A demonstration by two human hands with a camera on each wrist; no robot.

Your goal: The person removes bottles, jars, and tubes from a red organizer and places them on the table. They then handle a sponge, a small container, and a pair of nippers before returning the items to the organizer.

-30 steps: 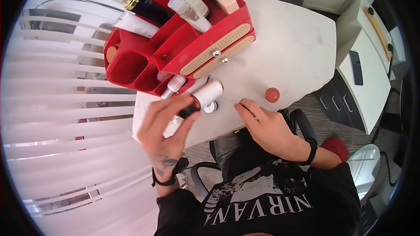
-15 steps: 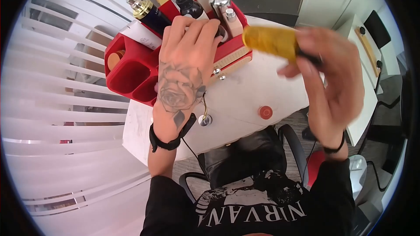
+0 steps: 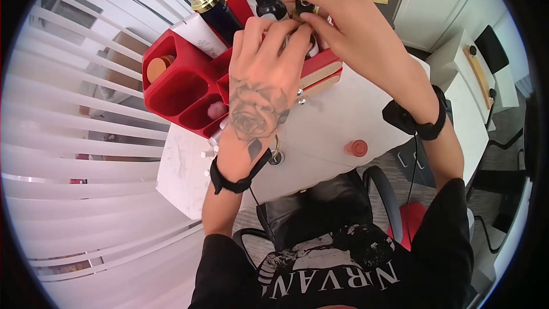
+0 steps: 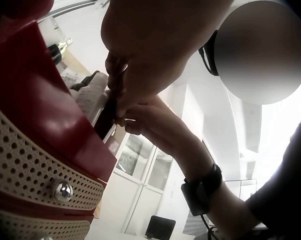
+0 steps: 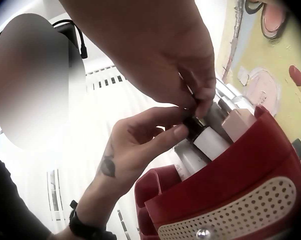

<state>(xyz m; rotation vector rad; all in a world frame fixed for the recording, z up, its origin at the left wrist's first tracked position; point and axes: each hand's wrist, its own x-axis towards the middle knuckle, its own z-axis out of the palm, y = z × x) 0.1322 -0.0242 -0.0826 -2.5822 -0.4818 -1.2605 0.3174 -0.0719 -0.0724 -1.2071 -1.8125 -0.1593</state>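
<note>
The left hand's fingers are bent, with the thumb and a fingertip pinching the dark cap of a white cylindrical bottle (image 5: 212, 143). The right hand's fingers are bent close together right by that cap; whether they have hold of anything cannot be told. The left hand (image 3: 264, 80), with a rose tattoo on its back, reaches over a red plastic organizer (image 3: 155, 96), and the right hand (image 3: 366, 34) comes in from the other side, so the fingertips of both nearly meet.

The white bottle leans in the organizer, among a pale pink rectangular bottle (image 5: 239, 125) and a translucent white bottle (image 5: 190, 157). Also in the organizer are a black spray bottle (image 3: 270, 1), a dark blue bottle with a gold collar (image 3: 218, 16), a white squeeze tube (image 3: 200, 35), an orange-brown round lid (image 3: 160, 70) and a soft pink item (image 3: 217, 110). Its drawers have beige perforated fronts (image 3: 321, 78) with round silver knobs.

The organizer stands on a white marbled tabletop (image 3: 320, 126). Near the left wrist is a small round silver piece (image 3: 276, 157) beside a curved gold stem; well apart, near the tabletop's edge, lies a red round container (image 3: 357, 148). A black chair (image 3: 314, 212) stands in front.
</note>
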